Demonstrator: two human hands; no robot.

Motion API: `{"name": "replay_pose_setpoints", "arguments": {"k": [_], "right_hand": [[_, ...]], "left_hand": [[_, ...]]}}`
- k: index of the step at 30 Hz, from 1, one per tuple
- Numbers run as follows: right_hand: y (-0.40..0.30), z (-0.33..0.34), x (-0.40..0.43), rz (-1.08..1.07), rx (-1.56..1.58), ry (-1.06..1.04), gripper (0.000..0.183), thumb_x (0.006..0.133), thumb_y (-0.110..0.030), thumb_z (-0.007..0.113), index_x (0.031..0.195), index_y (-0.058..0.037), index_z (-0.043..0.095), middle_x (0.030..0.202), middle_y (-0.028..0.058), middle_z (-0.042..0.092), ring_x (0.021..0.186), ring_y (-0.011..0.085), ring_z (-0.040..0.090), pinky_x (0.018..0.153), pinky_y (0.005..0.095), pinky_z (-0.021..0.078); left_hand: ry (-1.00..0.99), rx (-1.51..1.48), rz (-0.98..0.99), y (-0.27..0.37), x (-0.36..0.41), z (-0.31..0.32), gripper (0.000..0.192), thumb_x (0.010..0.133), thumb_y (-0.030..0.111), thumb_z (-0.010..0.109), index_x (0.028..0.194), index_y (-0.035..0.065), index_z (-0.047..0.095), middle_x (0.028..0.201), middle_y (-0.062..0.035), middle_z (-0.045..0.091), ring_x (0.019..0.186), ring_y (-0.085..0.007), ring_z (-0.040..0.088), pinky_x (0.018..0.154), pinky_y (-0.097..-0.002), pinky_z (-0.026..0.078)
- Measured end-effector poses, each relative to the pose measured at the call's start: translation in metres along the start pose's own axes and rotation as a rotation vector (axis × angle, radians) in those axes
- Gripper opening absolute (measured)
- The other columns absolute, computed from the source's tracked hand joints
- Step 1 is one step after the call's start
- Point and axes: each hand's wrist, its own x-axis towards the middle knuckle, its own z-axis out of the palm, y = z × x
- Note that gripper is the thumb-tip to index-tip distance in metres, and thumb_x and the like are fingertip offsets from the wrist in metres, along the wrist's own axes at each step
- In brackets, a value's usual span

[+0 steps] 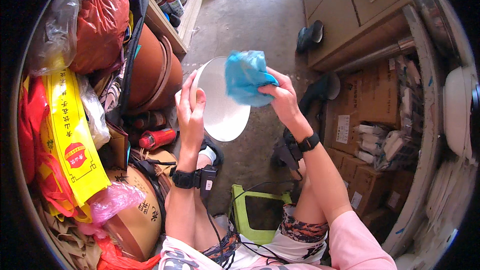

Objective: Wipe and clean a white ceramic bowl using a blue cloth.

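My left hand point(190, 114) grips the rim of a white round panel point(221, 116), thumb on the near side and fingers behind. The panel is tilted, its pale flat face turned towards my right; I cannot tell exactly what it is. In my right hand point(281, 95) is a bunched blue cloth point(247, 78), blurred and pinched between thumb and fingers. The cloth overlaps the panel's upper right part in view; whether they touch is unclear. Both forearms wear black straps, and a small black device point(208, 180) sits by the left one.
A green plastic stool point(243, 210) is between my legs. At left are brown jars point(150, 71), a red bottle point(157, 138), a yellow bag point(75, 127) and a red plastic bag point(99, 26). Cardboard boxes point(360, 97) fill the right shelf. Dark boots point(310, 37) stand ahead.
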Motion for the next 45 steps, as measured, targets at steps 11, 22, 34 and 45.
{"name": "replay_pose_setpoints", "arguments": {"k": [11,22,34,45], "right_hand": [[0.030,0.026,0.008,-0.344,-0.887,-0.032,0.068,0.077,0.018,0.047,0.140,-0.0047,0.057,0.135,0.0244,0.057,0.122,0.0474,0.057,0.103,0.0486,0.0494],[0.048,0.038,0.003,-0.350,-0.976,-0.111,0.064,0.080,0.010,0.054,0.141,-0.0094,0.056,0.136,0.0228,0.054,0.123,0.0459,0.055,0.106,0.0511,0.0467],[0.065,0.053,-0.007,-0.270,-0.908,-0.269,0.056,0.078,0.008,0.056,0.131,-0.0062,0.063,0.131,0.0206,0.057,0.118,0.0439,0.058,0.102,0.0492,0.0493],[0.061,0.064,-0.025,-0.160,-0.740,-0.444,0.050,0.077,0.005,0.053,0.121,-0.0131,0.066,0.119,0.0203,0.063,0.104,0.0468,0.064,0.093,0.0524,0.0523]], "left_hand": [[-0.050,-0.041,0.019,0.019,-0.016,0.017,0.048,0.105,0.038,0.054,0.148,0.0160,0.053,0.129,-0.0194,0.054,0.120,-0.0328,0.055,0.108,-0.0426,0.041],[-0.084,0.004,0.135,0.025,-0.021,0.011,0.045,0.101,0.026,0.060,0.145,0.0144,0.055,0.127,-0.0171,0.054,0.119,-0.0334,0.054,0.108,-0.0419,0.040],[-0.006,0.021,0.054,0.012,-0.020,0.013,0.046,0.103,0.033,0.058,0.145,0.0137,0.055,0.127,-0.0196,0.054,0.118,-0.0341,0.053,0.108,-0.0424,0.040],[0.074,-0.022,0.022,0.012,-0.015,0.005,0.042,0.104,0.030,0.058,0.143,0.0153,0.059,0.131,-0.0196,0.055,0.124,-0.0333,0.055,0.108,-0.0427,0.041]]}}
